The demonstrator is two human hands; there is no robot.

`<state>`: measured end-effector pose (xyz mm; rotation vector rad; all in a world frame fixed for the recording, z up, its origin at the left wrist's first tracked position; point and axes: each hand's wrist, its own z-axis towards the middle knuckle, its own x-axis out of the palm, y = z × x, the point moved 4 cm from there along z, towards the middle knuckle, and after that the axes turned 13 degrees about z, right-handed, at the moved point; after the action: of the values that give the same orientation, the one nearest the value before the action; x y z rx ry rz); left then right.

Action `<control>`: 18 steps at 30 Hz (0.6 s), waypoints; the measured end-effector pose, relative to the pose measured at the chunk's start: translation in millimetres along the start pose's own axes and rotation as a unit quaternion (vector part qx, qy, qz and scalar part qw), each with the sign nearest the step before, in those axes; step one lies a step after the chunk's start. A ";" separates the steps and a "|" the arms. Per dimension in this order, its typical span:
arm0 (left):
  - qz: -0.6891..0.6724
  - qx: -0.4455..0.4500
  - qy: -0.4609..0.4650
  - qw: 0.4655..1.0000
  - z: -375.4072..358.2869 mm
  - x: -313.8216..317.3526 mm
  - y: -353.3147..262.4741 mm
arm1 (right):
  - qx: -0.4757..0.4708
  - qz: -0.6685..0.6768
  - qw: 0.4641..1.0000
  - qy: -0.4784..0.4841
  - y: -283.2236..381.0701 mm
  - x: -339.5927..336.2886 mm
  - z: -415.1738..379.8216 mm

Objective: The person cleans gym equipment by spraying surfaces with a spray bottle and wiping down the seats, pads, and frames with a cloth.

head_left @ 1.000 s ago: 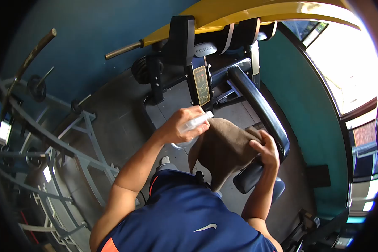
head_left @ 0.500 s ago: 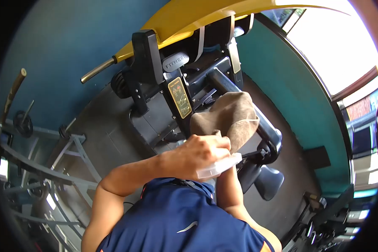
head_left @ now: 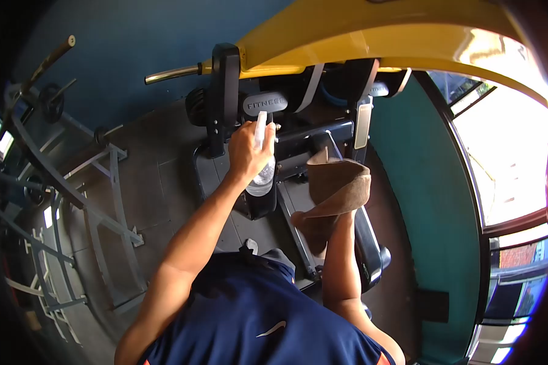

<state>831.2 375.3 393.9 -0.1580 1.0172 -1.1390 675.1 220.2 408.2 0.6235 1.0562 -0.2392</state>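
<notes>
My left hand (head_left: 248,150) is wrapped round the neck of a clear spray bottle (head_left: 262,179) with a white spray head. The bottle is in front of the machine's upright, just below the grey FITNESS plate (head_left: 265,104). A brown cloth (head_left: 341,187) hangs over my right hand (head_left: 346,217) and hides nearly all of it; its fingers cannot be seen. The cloth is near the black padded bar of the machine (head_left: 369,243).
A yellow machine arm (head_left: 347,45) with a metal handle (head_left: 173,74) crosses the top. Grey racks (head_left: 112,201) stand at the left. A teal wall (head_left: 402,176) and bright windows (head_left: 499,152) are at the right.
My left hand has moved up and away from the cloth with the bottle, towards the FITNESS plate. The cloth has changed shape over my right hand. The view has shifted.
</notes>
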 end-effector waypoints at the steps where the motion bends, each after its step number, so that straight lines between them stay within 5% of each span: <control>1: 0.017 -0.004 0.003 1.000 3.2 4.8 3.1 | -0.003 0.037 0.999 -0.004 -4.8 6.5 -2.6; 5: 0.075 -0.046 0.044 0.995 -0.2 16.2 23.7 | -0.071 0.153 0.985 -0.037 -5.7 29.6 9.4; 7: 0.035 -0.016 -0.010 0.999 -14.2 -4.7 16.7 | -0.133 0.183 0.973 -0.036 16.9 55.8 30.1; 10: 0.009 -0.028 0.011 1.000 -54.9 -36.1 33.4 | -0.234 0.140 0.962 0.005 73.8 125.8 70.8; 13: 0.009 -0.073 0.033 0.997 -107.1 -61.7 72.5 | -0.218 0.073 0.973 -0.018 118.2 132.0 96.6; 14: 0.015 -0.082 0.023 0.996 -121.7 -71.0 81.7 | -0.323 0.224 0.916 -0.083 130.9 112.4 120.0; 15: 0.017 -0.097 0.017 0.995 -135.7 -76.8 87.8 | -0.391 0.220 0.890 -0.076 131.7 115.3 140.7; 16: 0.017 -0.148 0.071 0.986 -146.6 -80.9 94.0 | -0.351 -0.020 0.920 0.172 123.1 170.2 176.1; 17: 0.011 -0.167 0.099 0.981 -160.9 -80.6 105.9 | -0.544 -0.107 0.792 0.255 69.7 264.1 228.3; 18: 0.001 -0.199 0.103 0.975 -168.4 -81.4 115.1 | -0.542 -0.053 0.812 0.211 84.8 262.2 222.5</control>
<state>781.3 556.3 280.0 -0.3635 1.4259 -0.9526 1006.4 186.6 287.4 -0.4550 1.4419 0.4353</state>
